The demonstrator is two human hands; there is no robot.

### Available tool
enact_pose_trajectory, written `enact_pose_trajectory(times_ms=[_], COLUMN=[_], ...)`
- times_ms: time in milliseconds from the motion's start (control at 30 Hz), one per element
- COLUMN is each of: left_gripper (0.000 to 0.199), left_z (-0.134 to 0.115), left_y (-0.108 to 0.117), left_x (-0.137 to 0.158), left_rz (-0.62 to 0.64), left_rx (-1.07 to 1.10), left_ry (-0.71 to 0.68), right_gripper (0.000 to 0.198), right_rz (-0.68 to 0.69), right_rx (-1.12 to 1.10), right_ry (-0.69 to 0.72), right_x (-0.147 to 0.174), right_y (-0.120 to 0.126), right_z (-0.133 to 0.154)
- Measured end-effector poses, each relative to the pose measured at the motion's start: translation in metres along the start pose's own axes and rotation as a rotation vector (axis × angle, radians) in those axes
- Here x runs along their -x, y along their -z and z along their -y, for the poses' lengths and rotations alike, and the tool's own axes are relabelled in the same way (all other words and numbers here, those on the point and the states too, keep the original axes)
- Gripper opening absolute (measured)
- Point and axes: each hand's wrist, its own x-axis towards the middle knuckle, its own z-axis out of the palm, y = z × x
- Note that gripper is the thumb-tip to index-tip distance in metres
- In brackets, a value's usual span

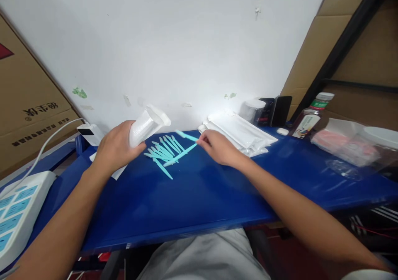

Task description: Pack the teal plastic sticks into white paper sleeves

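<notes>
In my left hand (117, 144) is a white padded mailer bag (143, 126), gripped round its body and tilted, with its open mouth toward the upper right. My right hand (217, 146) pinches the end of a slim turquoise eyebrow razor (186, 136), whose pale tip points left. Between the hands, a loose pile of several more turquoise razors (166, 148) lies on the blue table (186, 197). One long razor in the pile reaches close to my right fingertips; I cannot tell whether they touch it.
Behind my right hand lies a stack of white mailers (241, 130). Farther right are a lidded tub (253, 110), a phone (281, 110), a bottle (312, 116) and a clear-wrapped pink package (345, 143). At left are a power strip (23, 217) and a white charger (90, 134).
</notes>
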Motion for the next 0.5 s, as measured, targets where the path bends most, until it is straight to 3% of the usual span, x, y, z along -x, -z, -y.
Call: enact_pose_trajectory(times_ms=[100, 233, 333, 500], left_gripper=[0.068, 0.066, 0.067, 0.068], left_z=[0.015, 0.018, 0.003, -0.031], left_y=[0.000, -0.007, -0.017, -0.032], left_x=[-0.004, -0.005, 0.000, 0.016], left_rz=[0.083, 0.164, 0.215, 0.189], left_rx=[-0.076, -0.024, 0.079, 0.108], left_ry=[-0.053, -0.138, -0.224, -0.349], right_gripper=[0.022, 0.022, 0.023, 0.037], right_rz=[-0.099, -0.211, -0.318, -0.455], right_rx=[-0.059, -0.093, -0.124, -0.332], right_ry=[0.000, 0.005, 0.014, -0.001], right_x=[-0.001, -0.008, -0.011, -0.014], right_y=[0.023, 0.031, 0.025, 0.020], right_z=[-0.003, -0.015, -0.021, -0.018])
